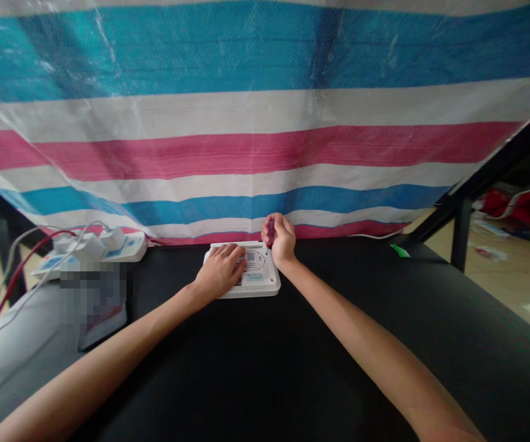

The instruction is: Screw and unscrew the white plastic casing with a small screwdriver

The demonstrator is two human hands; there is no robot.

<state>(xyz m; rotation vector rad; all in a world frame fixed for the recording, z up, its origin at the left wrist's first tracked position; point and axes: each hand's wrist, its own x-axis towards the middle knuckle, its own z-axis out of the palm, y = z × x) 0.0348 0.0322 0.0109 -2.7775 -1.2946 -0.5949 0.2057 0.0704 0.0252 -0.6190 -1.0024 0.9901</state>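
Note:
A white router [259, 287] lies underside up on the black table, with vent holes and a printed label on its face. My left hand [222, 269] rests over its left part, fingers bent and pressed on the casing, holding it. At the router's far right corner, my right hand [282, 240] is closed around the dark red handle of a screwdriver [271, 231]. The screwdriver points down, its thin shaft close to the corner; whether the tip sits in a screw is too small to tell.
A white power strip [133, 247] with several plugs and cables stands at the back left. Near it lies a dark flat device [103, 325], partly blurred out. A small green packet [400, 250] is at the back right. A striped sheet [255, 147] hangs behind the table [255, 374].

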